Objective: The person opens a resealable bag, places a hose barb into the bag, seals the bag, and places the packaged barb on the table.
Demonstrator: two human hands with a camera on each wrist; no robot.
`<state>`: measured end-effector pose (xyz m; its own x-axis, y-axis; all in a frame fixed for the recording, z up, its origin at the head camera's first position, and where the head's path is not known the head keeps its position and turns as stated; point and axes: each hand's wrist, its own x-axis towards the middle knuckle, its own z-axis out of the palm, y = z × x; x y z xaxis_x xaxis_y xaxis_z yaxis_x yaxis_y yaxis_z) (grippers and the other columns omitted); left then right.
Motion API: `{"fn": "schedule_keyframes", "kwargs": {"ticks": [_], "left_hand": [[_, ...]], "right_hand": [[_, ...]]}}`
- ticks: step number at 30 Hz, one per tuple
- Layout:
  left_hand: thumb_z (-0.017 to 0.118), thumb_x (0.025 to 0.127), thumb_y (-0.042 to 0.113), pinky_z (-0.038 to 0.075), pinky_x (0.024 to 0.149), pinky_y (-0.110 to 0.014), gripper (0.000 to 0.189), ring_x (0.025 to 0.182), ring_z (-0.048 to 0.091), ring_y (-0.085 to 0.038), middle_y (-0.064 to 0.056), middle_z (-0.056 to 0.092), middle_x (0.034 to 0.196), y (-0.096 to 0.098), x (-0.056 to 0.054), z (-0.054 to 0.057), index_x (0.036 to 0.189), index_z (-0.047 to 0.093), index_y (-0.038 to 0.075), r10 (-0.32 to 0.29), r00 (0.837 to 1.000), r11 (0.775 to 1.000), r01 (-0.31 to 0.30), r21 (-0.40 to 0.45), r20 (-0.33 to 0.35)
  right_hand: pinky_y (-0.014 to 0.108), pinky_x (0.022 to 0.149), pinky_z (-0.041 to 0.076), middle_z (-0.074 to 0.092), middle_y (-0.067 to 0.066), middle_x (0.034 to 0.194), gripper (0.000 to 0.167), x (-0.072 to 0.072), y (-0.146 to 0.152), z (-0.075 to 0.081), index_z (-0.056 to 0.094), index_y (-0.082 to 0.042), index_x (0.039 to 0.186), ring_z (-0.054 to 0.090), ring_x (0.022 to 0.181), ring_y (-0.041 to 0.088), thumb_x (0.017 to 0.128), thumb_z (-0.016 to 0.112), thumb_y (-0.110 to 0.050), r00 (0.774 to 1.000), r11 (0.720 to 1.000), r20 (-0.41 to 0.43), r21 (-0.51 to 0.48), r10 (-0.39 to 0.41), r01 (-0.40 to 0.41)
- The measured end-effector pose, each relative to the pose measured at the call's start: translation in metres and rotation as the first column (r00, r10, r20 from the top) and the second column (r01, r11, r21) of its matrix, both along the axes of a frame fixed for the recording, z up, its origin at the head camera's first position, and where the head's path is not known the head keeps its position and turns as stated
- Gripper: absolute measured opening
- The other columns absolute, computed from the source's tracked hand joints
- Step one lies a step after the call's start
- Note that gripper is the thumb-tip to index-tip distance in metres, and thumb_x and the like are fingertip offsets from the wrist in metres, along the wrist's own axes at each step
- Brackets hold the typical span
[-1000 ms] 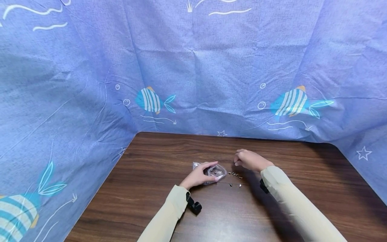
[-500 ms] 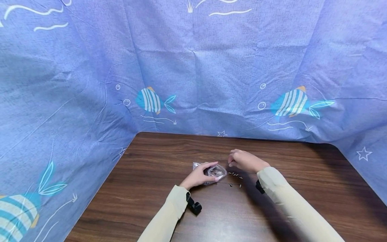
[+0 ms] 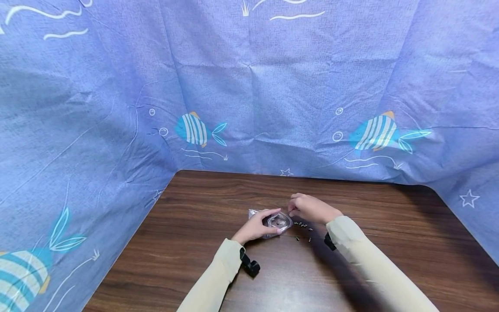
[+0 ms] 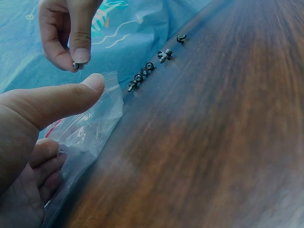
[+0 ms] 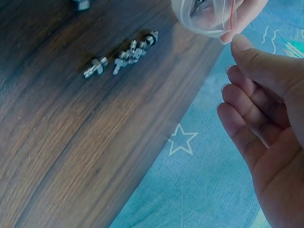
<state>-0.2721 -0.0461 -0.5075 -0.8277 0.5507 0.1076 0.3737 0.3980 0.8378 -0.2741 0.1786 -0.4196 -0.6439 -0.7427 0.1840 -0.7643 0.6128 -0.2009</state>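
A clear zip-lock bag (image 3: 286, 222) rests on the table, its mouth held wide by my left hand (image 3: 255, 226), thumb on one side and fingers on the other. Small metal pieces show inside it in the right wrist view. My right hand (image 3: 312, 209) hovers just right of the bag's mouth. Between its thumb and forefinger it pinches a small metal screw (image 4: 76, 65), mostly hidden by the fingertips. Several more screws (image 5: 130, 57) with dark washers lie in a loose row beside the bag.
The dark wood-grain table (image 3: 202, 199) carries everything. Two stray screws (image 3: 298, 238) lie nearer the front of the bag. A blue fish-printed cloth (image 3: 249, 108) hangs behind the table and along its left side. Each wrist wears a black camera (image 3: 252, 268).
My right hand has moved left, from beyond the row of screws to the edge of the bag's mouth. The left hand and the bag have stayed where they were.
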Motion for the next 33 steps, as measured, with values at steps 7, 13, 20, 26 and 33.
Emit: {"fn": "schedule_keyframes", "kwargs": {"ticks": [7, 13, 20, 26, 33], "left_hand": [[0.077, 0.081, 0.030, 0.039, 0.106, -0.032, 0.064, 0.124, 0.051, -0.017, -0.003, 0.056, 0.138, 0.000, 0.000, 0.001, 0.139, 0.052, 0.021, 0.001, 1.000, 1.000, 0.000, -0.015, 0.004], [0.077, 0.081, 0.030, 0.039, 0.106, -0.032, 0.065, 0.124, 0.051, -0.017, -0.003, 0.056, 0.138, -0.001, 0.000, 0.002, 0.140, 0.052, 0.021, 0.000, 1.000, 1.000, 0.000, -0.028, 0.002], [0.077, 0.082, 0.031, 0.038, 0.108, -0.033, 0.065, 0.126, 0.050, -0.017, -0.002, 0.055, 0.139, 0.000, 0.000, 0.001, 0.141, 0.051, 0.021, -0.002, 1.000, 1.000, 0.002, -0.027, 0.001], [0.076, 0.082, 0.031, 0.038, 0.107, -0.034, 0.065, 0.126, 0.050, -0.017, -0.002, 0.055, 0.140, 0.000, 0.000, 0.002, 0.141, 0.050, 0.021, 0.001, 1.000, 1.000, -0.001, -0.028, 0.009], [0.076, 0.082, 0.030, 0.038, 0.108, -0.035, 0.065, 0.126, 0.050, -0.018, -0.003, 0.054, 0.140, 0.000, 0.001, 0.002, 0.141, 0.050, 0.021, 0.004, 1.000, 1.000, -0.004, -0.029, 0.010]], "right_hand": [[0.023, 0.071, 0.052, 0.060, -0.004, 0.082, 0.004, 0.001, -0.007, 0.000, 0.070, -0.009, 0.081, 0.057, 0.076, 0.008, 0.084, 0.071, -0.011, 1.000, 1.000, 0.006, 0.012, -0.012, 0.012], [0.023, 0.071, 0.052, 0.060, -0.005, 0.083, 0.006, 0.003, -0.010, -0.003, 0.071, -0.008, 0.081, 0.057, 0.076, 0.007, 0.086, 0.069, -0.010, 1.000, 1.000, 0.013, 0.010, -0.001, 0.001], [0.023, 0.072, 0.052, 0.060, -0.004, 0.082, 0.006, 0.004, -0.013, -0.004, 0.071, -0.007, 0.082, 0.057, 0.077, 0.008, 0.087, 0.068, -0.010, 1.000, 1.000, 0.013, 0.005, 0.010, -0.010], [0.022, 0.071, 0.052, 0.059, -0.006, 0.082, 0.004, 0.005, -0.014, -0.002, 0.071, -0.010, 0.082, 0.056, 0.077, 0.007, 0.085, 0.070, -0.009, 1.000, 1.000, 0.013, 0.014, 0.002, -0.002], [0.022, 0.070, 0.052, 0.060, -0.005, 0.082, 0.006, 0.004, -0.013, -0.004, 0.071, -0.007, 0.083, 0.057, 0.076, 0.007, 0.086, 0.071, -0.012, 1.000, 1.000, 0.004, 0.020, 0.005, -0.005]]}}
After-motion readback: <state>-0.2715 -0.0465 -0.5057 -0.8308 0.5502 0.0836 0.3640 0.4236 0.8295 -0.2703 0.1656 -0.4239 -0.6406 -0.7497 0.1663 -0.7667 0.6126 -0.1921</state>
